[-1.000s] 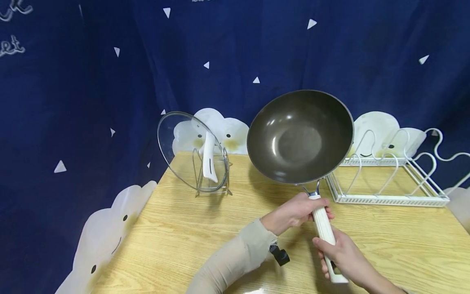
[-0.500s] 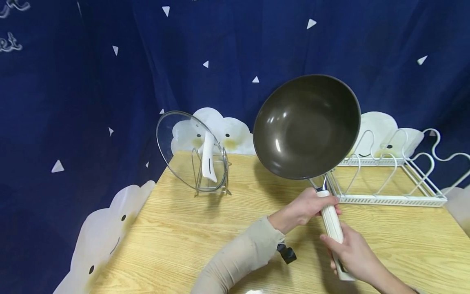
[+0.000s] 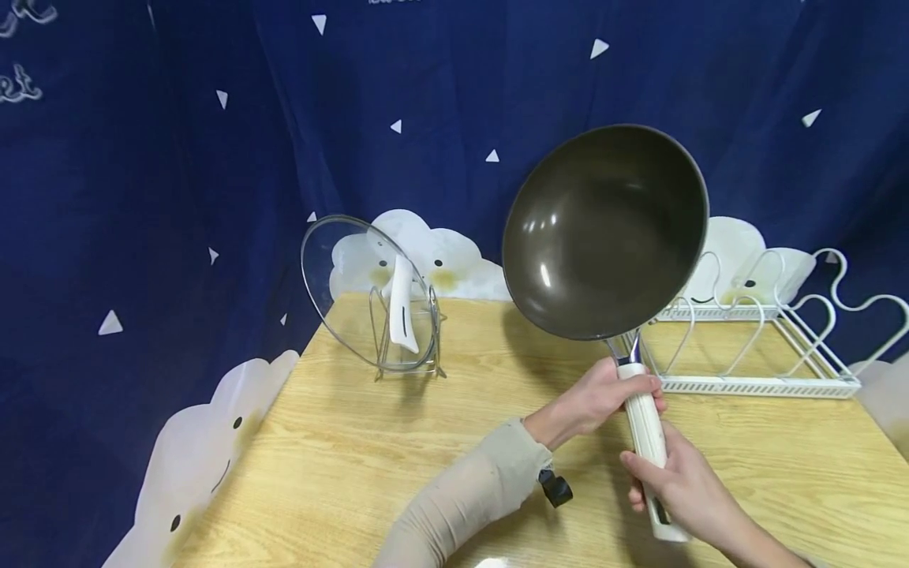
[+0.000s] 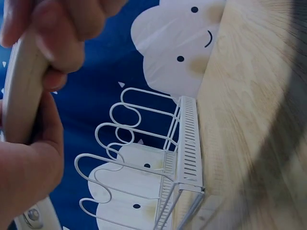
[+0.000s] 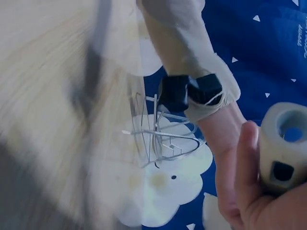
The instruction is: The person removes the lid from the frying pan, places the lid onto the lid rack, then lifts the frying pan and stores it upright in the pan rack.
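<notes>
A dark non-stick wok (image 3: 605,230) with a long cream handle (image 3: 645,426) is held up above the wooden table (image 3: 341,465), its bowl tilted toward me. My left hand (image 3: 604,394) grips the handle near the metal neck, and my right hand (image 3: 671,485) grips it near the butt end. In the left wrist view my fingers (image 4: 62,33) curl around the cream handle (image 4: 21,91). The right wrist view shows the handle's end (image 5: 283,143) in my right hand's grip.
A glass lid (image 3: 358,288) with a white knob stands upright in a small wire holder (image 3: 408,339) at the back left. A white wire rack (image 3: 760,339) sits at the back right, partly behind the wok. A blue curtain hangs behind the table.
The wok has risen and shifted right, its bowl tipping more upright toward the white rack. Both hands kept their grip and moved slightly right with the handle.
</notes>
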Demonstrator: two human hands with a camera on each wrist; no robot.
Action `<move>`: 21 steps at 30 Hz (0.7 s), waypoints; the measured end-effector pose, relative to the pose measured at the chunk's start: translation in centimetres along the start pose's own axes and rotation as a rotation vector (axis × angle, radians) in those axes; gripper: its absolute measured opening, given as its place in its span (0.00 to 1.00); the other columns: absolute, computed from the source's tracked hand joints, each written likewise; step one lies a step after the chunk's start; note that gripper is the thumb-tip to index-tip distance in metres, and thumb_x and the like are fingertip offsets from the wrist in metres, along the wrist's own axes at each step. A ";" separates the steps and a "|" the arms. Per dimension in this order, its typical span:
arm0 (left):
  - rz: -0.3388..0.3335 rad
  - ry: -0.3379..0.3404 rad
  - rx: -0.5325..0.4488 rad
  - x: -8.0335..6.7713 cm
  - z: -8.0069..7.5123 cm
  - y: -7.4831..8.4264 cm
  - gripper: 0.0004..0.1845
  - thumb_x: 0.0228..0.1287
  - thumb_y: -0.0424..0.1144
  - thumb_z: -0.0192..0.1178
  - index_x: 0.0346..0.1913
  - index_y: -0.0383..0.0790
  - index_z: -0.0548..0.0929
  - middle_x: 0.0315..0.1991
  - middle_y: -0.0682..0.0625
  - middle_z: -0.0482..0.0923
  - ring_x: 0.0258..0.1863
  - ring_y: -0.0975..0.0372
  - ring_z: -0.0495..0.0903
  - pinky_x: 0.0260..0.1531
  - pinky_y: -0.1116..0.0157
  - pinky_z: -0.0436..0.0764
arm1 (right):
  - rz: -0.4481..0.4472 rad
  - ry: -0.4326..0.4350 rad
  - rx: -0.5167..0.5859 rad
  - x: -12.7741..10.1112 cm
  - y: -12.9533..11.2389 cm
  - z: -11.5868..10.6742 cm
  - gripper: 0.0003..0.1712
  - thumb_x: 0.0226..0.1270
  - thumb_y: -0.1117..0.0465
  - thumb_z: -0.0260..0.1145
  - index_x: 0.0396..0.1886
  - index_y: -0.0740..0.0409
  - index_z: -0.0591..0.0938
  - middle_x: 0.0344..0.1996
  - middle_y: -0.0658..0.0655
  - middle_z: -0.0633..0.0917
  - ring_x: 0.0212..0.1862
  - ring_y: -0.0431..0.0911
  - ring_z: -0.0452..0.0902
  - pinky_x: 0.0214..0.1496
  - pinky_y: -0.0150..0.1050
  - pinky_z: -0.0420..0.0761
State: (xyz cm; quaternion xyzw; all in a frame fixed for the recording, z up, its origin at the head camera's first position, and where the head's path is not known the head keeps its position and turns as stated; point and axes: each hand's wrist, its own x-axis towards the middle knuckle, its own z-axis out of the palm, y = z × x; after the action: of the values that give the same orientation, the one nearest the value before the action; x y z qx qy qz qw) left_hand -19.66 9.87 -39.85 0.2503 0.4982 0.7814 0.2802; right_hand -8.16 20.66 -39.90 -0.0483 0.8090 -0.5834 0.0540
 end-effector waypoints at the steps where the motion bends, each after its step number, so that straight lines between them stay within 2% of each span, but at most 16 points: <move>1: 0.007 -0.009 -0.015 0.0 -0.1 -0.1 0.06 0.65 0.24 0.52 0.29 0.33 0.74 0.23 0.49 0.78 0.24 0.66 0.79 0.29 0.73 0.80 | -0.018 -0.018 0.043 0.0 0.1 0.1 0.23 0.68 0.69 0.58 0.54 0.72 0.58 0.17 0.60 0.77 0.17 0.48 0.78 0.20 0.46 0.80; 5: 0.036 -0.040 -0.053 0.0 -0.2 -0.4 0.07 0.65 0.23 0.49 0.31 0.36 0.72 0.24 0.49 0.77 0.25 0.66 0.79 0.30 0.73 0.79 | -0.063 -0.090 0.215 0.0 0.4 0.2 0.18 0.68 0.71 0.55 0.50 0.70 0.57 0.20 0.56 0.77 0.18 0.44 0.77 0.19 0.45 0.80; 10: 0.028 -0.096 -0.055 -0.1 -0.1 -0.4 0.07 0.67 0.23 0.46 0.33 0.34 0.71 0.25 0.46 0.76 0.25 0.63 0.79 0.30 0.72 0.79 | -0.028 -0.270 0.456 0.1 0.7 -0.2 0.08 0.74 0.66 0.48 0.48 0.57 0.62 0.19 0.47 0.74 0.17 0.38 0.73 0.17 0.34 0.76; 12: 0.017 -0.118 -0.041 -0.1 0.1 -0.2 0.06 0.68 0.22 0.46 0.34 0.32 0.70 0.25 0.45 0.76 0.26 0.61 0.79 0.32 0.70 0.80 | -0.036 -0.328 0.507 0.1 0.8 -0.4 0.05 0.75 0.66 0.45 0.46 0.54 0.65 0.18 0.46 0.74 0.17 0.38 0.73 0.17 0.33 0.76; 14: 0.002 -0.130 -0.008 -0.1 0.2 0.1 0.04 0.68 0.23 0.46 0.35 0.29 0.70 0.26 0.46 0.77 0.28 0.59 0.81 0.35 0.69 0.81 | -0.070 -0.359 0.518 0.1 0.9 -0.6 0.06 0.76 0.67 0.43 0.43 0.53 0.66 0.17 0.47 0.73 0.17 0.38 0.73 0.15 0.36 0.77; 16: -0.010 -0.141 0.044 0.1 0.3 0.3 0.03 0.68 0.23 0.47 0.37 0.24 0.70 0.27 0.46 0.77 0.31 0.55 0.82 0.38 0.68 0.81 | -0.114 -0.351 0.474 0.0 1.1 -0.9 0.07 0.75 0.69 0.43 0.41 0.53 0.66 0.14 0.52 0.72 0.16 0.39 0.74 0.14 0.40 0.77; 19: -0.039 -0.149 0.107 0.4 0.8 0.7 0.09 0.69 0.25 0.49 0.40 0.16 0.71 0.27 0.46 0.78 0.31 0.57 0.83 0.40 0.70 0.80 | -0.154 -0.307 0.397 -0.2 1.4 -1.5 0.08 0.73 0.72 0.43 0.41 0.55 0.65 0.11 0.57 0.70 0.15 0.40 0.74 0.12 0.45 0.76; 21: -0.063 -0.149 0.128 0.7 1.3 0.9 0.11 0.68 0.26 0.50 0.42 0.13 0.72 0.26 0.47 0.79 0.30 0.61 0.83 0.38 0.72 0.79 | -0.156 -0.264 0.347 -0.4 1.6 -2.0 0.07 0.73 0.73 0.44 0.41 0.57 0.64 0.11 0.56 0.71 0.15 0.40 0.74 0.11 0.46 0.75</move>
State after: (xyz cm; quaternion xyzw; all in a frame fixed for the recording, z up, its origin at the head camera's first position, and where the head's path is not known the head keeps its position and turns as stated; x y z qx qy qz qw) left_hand -19.48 10.85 -38.49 0.3092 0.5325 0.7180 0.3245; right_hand -8.03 23.07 -40.78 -0.1766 0.6763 -0.7048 0.1217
